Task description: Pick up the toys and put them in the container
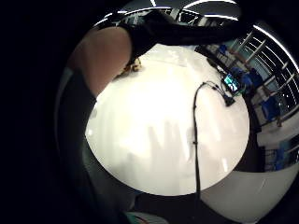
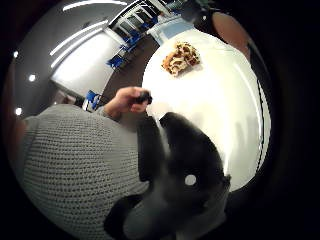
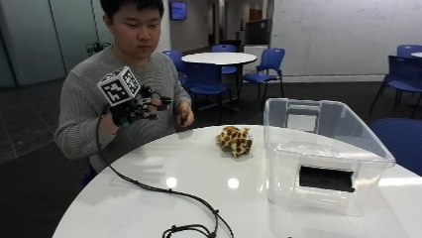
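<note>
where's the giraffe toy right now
In the outside view the giraffe toy lies on the white table, just beside the clear container, untouched.

Glossy white tabletop that threw back ceiling lights, clear smooth plastic container, soft plush spotted toy, grey knitted sleeve

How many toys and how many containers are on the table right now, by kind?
Giraffe plush toy: 1, lying on the white table, outside the container
Clear plastic container: 1
Total: 2
</note>
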The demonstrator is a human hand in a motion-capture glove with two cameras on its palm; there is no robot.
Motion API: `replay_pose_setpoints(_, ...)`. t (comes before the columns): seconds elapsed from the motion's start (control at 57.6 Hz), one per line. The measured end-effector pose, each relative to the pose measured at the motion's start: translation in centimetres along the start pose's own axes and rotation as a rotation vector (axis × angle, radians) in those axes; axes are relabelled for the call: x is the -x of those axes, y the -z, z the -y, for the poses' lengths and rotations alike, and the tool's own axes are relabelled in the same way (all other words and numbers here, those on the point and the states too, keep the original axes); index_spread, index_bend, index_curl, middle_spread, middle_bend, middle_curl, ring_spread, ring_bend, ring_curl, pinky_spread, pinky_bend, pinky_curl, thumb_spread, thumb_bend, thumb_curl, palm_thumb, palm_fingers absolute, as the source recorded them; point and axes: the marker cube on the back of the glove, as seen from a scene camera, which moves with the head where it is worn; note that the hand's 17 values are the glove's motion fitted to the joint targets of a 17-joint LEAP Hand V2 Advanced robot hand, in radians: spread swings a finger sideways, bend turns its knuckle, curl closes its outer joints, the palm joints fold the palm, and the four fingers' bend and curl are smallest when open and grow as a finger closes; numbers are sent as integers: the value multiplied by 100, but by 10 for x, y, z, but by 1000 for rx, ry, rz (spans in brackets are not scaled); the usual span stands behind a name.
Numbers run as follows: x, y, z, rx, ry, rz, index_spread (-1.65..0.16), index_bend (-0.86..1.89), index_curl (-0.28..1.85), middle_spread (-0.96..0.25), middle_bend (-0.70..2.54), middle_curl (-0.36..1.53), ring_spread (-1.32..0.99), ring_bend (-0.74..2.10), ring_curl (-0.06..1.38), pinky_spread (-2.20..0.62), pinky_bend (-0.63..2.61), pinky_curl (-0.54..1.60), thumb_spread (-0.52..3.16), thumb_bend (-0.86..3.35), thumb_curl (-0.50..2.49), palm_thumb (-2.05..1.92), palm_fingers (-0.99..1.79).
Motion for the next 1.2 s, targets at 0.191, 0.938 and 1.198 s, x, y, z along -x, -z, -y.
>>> replay_pose_setpoints(0.191, -3, 3, 1, 10, -13, -19, -30, 33, 16, -16, 16, 7, -12, 20, 6, 5, 56, 19, 104, -3, 2, -5, 18)
replay_pose_setpoints(0.938, 64, -82, 274, 285, 333, 59, -39, 23, 32, -20, 17, 22, -18, 30, 19, 6, 72, 31, 138, -4, 11, -6, 9)
replay_pose_setpoints(1.198, 52, -165, 265, 457, 280, -35, -39, 21, 36, -20, 17, 24, -19, 32, 22, 5, 78, 33, 140, -2, 14, -2, 8)
